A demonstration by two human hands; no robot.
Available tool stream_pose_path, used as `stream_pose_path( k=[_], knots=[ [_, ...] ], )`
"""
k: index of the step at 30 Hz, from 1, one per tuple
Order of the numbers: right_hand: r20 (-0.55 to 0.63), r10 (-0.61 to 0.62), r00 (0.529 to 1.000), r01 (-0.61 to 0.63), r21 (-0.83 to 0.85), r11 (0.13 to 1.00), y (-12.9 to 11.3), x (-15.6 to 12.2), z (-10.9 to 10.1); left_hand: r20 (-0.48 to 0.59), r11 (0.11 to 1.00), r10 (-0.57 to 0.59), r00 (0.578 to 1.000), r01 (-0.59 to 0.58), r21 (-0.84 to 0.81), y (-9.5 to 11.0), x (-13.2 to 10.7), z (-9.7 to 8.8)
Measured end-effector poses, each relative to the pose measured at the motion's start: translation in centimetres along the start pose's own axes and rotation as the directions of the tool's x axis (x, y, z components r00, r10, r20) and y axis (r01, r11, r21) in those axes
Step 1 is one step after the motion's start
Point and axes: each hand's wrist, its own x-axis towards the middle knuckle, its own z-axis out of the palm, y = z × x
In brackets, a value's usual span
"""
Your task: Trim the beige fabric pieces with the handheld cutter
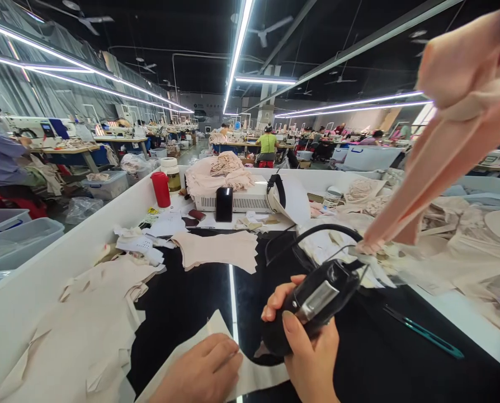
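Note:
My right hand (304, 347) is wrapped round a black handheld electric tool (317, 296) with a shiny metal plate on its side. The tool stands tilted, its rounded lower end at the fabric's edge; its exact kind is unclear. From its top a black cable loops back, and a pink cloth strip (443, 162) runs up out of view. My left hand (208, 364) lies on a pale cut fabric piece (258, 378), fingers stretched out, pressing it on the black tabletop (183, 302). The fabric under my hands is partly hidden.
Pale fabric pieces (82, 324) lie at left, and a zigzag-edged stack (220, 249) lies ahead. Teal tweezers (426, 330) rest at right. A phone (223, 204) leans on a white box (250, 196); a red bottle (161, 189) stands nearby. Other people work at tables beyond.

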Motion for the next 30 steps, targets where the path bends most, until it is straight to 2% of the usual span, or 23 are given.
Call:
stream_pose_path(
  k=[4,8,14,20,30],
  knots=[
    [-0.073,0.072,0.995,-0.072,0.002,0.997,-1.3,-0.8,-0.7,-0.024,1.000,-0.024,0.999,0.023,-0.012,1.2,0.6,1.1],
    [-0.162,0.124,0.979,-0.124,0.012,0.992,-2.1,-1.6,-0.7,0.028,0.998,-0.060,0.998,0.061,-0.016,1.9,0.5,1.9],
    [-0.181,0.111,0.977,-0.104,0.047,0.993,-2.5,-1.9,-0.4,0.020,0.996,-0.078,0.997,0.078,-0.031,1.8,-0.1,1.7],
    [-0.188,0.116,0.975,-0.110,0.045,0.993,-2.5,-2.0,-0.3,-0.050,0.995,-0.045,0.998,0.049,0.089,2.4,0.0,1.8],
    [-0.206,0.117,0.971,-0.115,0.024,0.993,-2.5,-2.0,-0.3,-0.115,0.987,-0.053,0.992,0.070,0.146,2.8,0.3,1.8]
  ],
)
